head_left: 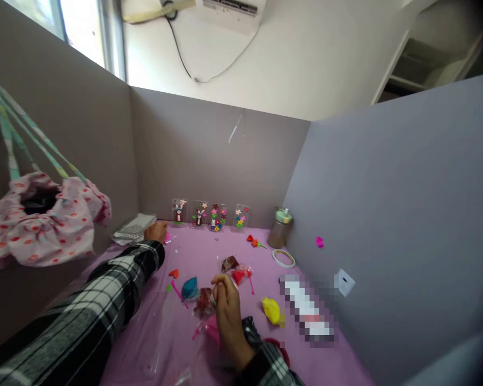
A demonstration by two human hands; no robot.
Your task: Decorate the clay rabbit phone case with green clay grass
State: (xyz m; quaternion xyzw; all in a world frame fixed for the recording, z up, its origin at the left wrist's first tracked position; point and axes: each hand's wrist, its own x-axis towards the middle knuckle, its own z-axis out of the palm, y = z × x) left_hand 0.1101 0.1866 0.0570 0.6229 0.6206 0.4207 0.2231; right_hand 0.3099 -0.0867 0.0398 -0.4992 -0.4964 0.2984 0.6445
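My left hand [156, 232] reaches far back on the pink table cover [193, 343], next to a small pink piece [167, 237] and a grey meshed packet [133, 229]; its fingers are curled, and I cannot see what they grip. My right hand [227, 311] rests near the table's middle with fingers pinched together on something small, right beside a dark red clay bag [204, 300]. Around it lie a blue clay bag [190, 288], a red clay bag [241, 275] and a yellow clay bag [271, 310].
Several clear cards with clay flowers [217, 216] stand against the back partition. A lidded jar [280, 228] and a tape roll [284, 258] sit at the right. A pink spotted cloth bag [44, 220] hangs on the left partition.
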